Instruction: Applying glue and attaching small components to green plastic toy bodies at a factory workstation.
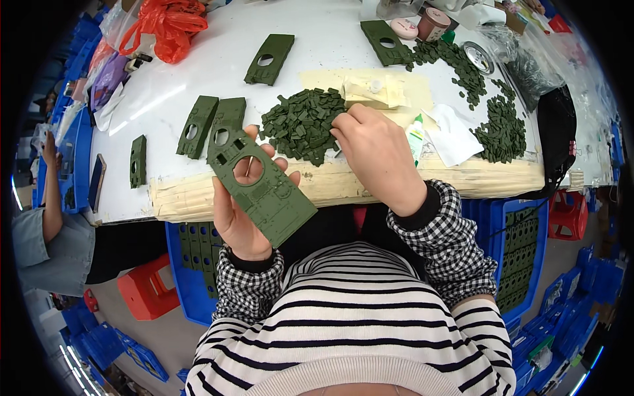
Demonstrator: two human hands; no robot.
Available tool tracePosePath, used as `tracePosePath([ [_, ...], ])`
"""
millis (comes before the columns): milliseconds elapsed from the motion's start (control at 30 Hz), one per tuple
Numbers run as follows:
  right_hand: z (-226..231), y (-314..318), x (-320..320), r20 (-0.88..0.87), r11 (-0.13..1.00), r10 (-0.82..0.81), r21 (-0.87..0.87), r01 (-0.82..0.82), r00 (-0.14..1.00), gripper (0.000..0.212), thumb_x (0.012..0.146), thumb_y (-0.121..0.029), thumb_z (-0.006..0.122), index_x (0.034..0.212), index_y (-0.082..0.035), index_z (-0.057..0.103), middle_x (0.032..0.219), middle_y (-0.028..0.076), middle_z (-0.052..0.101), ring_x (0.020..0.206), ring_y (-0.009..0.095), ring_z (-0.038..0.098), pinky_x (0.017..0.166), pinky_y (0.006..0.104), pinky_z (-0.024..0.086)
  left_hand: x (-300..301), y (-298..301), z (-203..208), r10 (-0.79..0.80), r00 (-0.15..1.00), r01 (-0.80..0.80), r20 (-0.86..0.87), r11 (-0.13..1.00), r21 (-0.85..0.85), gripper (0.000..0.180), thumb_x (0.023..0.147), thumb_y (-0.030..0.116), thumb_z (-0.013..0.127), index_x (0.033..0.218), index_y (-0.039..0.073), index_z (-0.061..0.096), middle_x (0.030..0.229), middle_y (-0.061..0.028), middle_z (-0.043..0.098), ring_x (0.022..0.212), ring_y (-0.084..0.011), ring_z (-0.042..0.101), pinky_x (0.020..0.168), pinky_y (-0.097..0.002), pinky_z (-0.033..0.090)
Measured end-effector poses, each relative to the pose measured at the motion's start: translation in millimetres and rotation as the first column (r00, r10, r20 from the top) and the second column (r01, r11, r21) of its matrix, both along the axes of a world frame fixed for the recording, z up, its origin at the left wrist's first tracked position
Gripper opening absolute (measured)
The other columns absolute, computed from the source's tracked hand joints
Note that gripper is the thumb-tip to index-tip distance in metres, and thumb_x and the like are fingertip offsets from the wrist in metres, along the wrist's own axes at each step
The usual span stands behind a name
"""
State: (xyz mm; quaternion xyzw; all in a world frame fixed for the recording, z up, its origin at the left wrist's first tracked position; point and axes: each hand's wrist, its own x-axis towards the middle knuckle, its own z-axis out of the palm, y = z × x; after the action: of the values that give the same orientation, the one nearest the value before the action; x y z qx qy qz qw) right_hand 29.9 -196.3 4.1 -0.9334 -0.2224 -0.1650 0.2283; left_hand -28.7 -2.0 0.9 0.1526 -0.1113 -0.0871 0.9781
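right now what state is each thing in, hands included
left hand, gripping the green plate
green plate, lifted and tilted
pile of small pieces, loose and heaped
right hand, fingers pinched at the pile's edge, contents hidden
bottle, capped or not is unclear
white wipe, rumpled
red bag, crumpled
left blue crate, uncovered, green parts inside
right blue crate, uncovered, green parts inside
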Motion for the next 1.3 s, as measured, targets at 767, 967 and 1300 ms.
tracePosePath([
  [767, 42, -39, -43, -0.376, 0.62, 0.248, 0.77, 0.152, 0.893, 0.015, 0.085, 0.001, 0.068, 0.099, 0.005, 0.067, 0.081, 0.007, 0.068, 0.073, 0.011, 0.066, 0.067, 0.0234, 0.054, 0, -33, -9, -0.16, 0.986, 0.168, -0.052, 0.918, 0.36, 0.069, 0.1, 0.041, 0.041, 0.15, 0.002, 0.013, 0.135, -0.0195, 0.044, 0.122, -0.0308, 0.05, 0.103, -0.0536, 0.043],
  [967, 50, -45, -44, -0.423, 0.579, 0.365, 0.8, 0.153, 0.829, 0.008, 0.082, -0.004, 0.069, 0.088, 0.001, 0.067, 0.095, 0.009, 0.065, 0.085, 0.013, 0.062, 0.075, 0.0254, 0.051, -2, -36, -2, -0.183, 0.983, 0.165, -0.006, 0.865, 0.474, 0.063, 0.1, 0.032, 0.047, 0.15, 0.004, 0.019, 0.142, -0.0201, 0.041, 0.129, -0.0307, 0.046, 0.106, -0.0468, 0.041],
  [1300, 40, -26, -46, -0.269, 0.643, 0.297, 0.766, 0.016, 0.916, 0.009, 0.076, -0.012, 0.072, 0.079, -0.004, 0.068, 0.106, 0.013, 0.06, 0.106, 0.023, 0.055, 0.093, 0.0347, 0.041, -9, -46, 1, -0.166, 0.982, 0.187, -0.09, 0.797, 0.574, 0.071, 0.098, 0.034, 0.052, 0.149, 0.001, 0.016, 0.144, -0.0203, 0.038, 0.128, -0.0345, 0.047, 0.104, -0.0443, 0.043],
])
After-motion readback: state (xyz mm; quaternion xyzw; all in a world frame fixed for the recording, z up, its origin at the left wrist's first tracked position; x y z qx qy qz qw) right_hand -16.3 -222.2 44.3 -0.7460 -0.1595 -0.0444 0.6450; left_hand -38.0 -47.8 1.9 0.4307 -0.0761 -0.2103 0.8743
